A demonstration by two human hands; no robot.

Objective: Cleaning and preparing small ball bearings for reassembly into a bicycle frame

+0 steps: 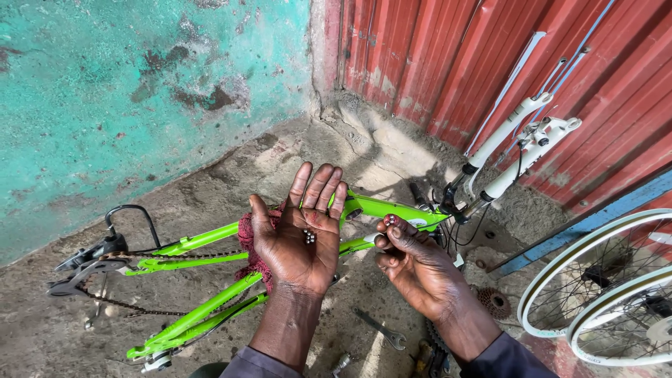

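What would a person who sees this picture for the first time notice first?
The eye goes first to the left hand, held open and palm up in the middle, with a few small steel bearing balls lying on it. Beside it, the right hand pinches a small round metal part in its fingertips. Beneath both lies a bright green bicycle frame on the dirt floor, with white wheels at the right.

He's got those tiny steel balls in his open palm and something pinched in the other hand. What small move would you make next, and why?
Probably bring the right hand over the left hand and pick up one of the steel balls. They lie loose on the flat, open palm, while the right fingertips pinch a small round reddish part just beside it, above the green bicycle frame.
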